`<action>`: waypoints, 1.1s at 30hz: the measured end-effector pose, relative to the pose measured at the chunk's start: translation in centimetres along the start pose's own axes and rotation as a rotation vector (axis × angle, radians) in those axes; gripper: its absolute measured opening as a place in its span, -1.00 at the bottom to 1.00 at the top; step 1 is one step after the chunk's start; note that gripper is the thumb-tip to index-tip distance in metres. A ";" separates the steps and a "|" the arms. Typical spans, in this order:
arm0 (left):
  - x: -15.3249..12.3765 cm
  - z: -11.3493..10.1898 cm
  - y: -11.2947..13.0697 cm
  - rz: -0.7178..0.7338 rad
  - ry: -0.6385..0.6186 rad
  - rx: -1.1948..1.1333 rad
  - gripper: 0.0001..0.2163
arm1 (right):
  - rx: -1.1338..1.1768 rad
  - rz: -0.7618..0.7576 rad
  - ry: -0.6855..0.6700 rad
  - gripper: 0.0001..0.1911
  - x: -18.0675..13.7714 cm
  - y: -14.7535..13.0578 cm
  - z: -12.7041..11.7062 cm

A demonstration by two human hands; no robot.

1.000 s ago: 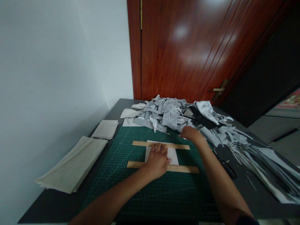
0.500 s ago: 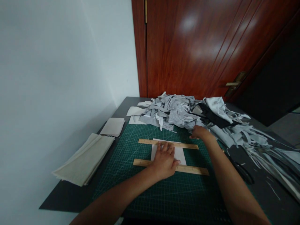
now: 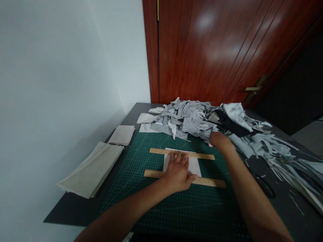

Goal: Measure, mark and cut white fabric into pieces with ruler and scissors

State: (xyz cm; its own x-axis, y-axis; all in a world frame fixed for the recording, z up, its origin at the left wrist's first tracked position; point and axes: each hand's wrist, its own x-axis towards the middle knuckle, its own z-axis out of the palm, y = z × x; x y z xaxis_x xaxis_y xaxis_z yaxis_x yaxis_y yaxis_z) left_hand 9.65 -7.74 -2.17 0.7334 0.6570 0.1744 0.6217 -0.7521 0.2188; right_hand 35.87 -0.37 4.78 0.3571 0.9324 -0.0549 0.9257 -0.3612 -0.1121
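My left hand [image 3: 178,173] lies flat with fingers stretched out over a white cloth piece [image 3: 194,165]. Its fingertips touch the upper wooden ruler [image 3: 204,156], and its thumb is at the lower wooden ruler [image 3: 210,182]. Both rulers lie across the cloth on the green cutting mat [image 3: 141,154]. Beyond the upper ruler's right end, my right hand [image 3: 220,140] is closed beside the heap of grey fabric scraps [image 3: 193,119]. A small pink spot shows under its fingers; what it holds is hidden.
Folded cream cloth [image 3: 93,171] and a smaller cloth stack [image 3: 121,134] lie along the left side by the wall. Black-handled scissors [image 3: 263,186] rest right of my right forearm. Long grey strips [image 3: 290,171] spread along the right edge. A wooden door [image 3: 202,50] stands behind.
My right hand has moved slightly to the right and away from me, its fingers now more hidden, with a pink spot showing. My left hand stays on the cloth and rulers.
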 end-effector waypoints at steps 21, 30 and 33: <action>-0.1 -0.2 0.2 0.012 0.032 -0.126 -0.17 | 0.596 -0.855 0.141 -0.82 -4.8 -13.2 6.8; -0.2 -0.1 0.1 0.027 0.027 -0.120 -0.19 | 0.563 -0.898 0.112 -0.82 -4.8 -13.4 7.2; -0.2 0.0 0.1 0.008 0.024 -0.117 -0.15 | 0.559 -0.932 0.114 -0.79 -4.7 -13.3 7.2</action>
State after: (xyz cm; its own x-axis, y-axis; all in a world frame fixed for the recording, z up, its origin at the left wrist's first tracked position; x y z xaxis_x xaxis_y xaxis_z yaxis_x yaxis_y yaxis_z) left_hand 9.57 -7.93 -2.15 0.7305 0.6533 0.1992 0.5785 -0.7469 0.3279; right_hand 21.00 -0.04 -0.65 -0.4192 0.8273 0.3741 0.6612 0.5605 -0.4986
